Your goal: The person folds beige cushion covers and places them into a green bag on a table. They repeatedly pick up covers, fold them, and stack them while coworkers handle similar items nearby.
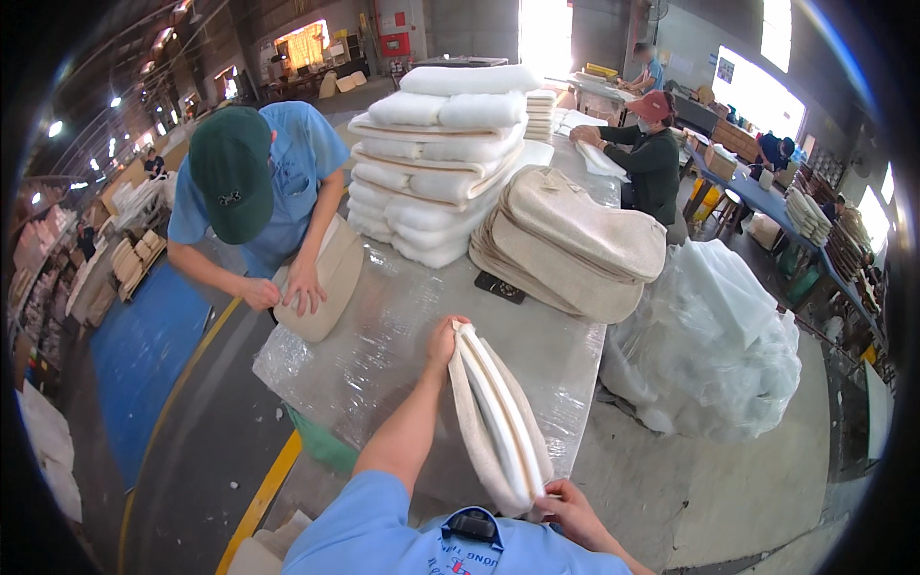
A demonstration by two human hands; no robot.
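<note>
A long beige fabric cushion cover (467, 422) with white padding (494, 407) showing through its open edge stretches between my hands, on its side above the table's near part. My left hand (443, 342) is closed on the far end of the cover. Close to my body, my right hand (572, 516) pinches the near end; some of its fingers are hidden behind the fabric. Beyond lies a stack of flat beige covers (565, 240). To its left rises a tall pile of folded white padding (431, 153).
The table (412, 307) is wrapped in clear plastic film. At its left a co-worker in a dark cap (230, 172) handles a beige cushion (331, 287). Another person in a red cap (652, 144) works at the far right. A large plastic-wrapped bundle (704, 345) stands right of the table.
</note>
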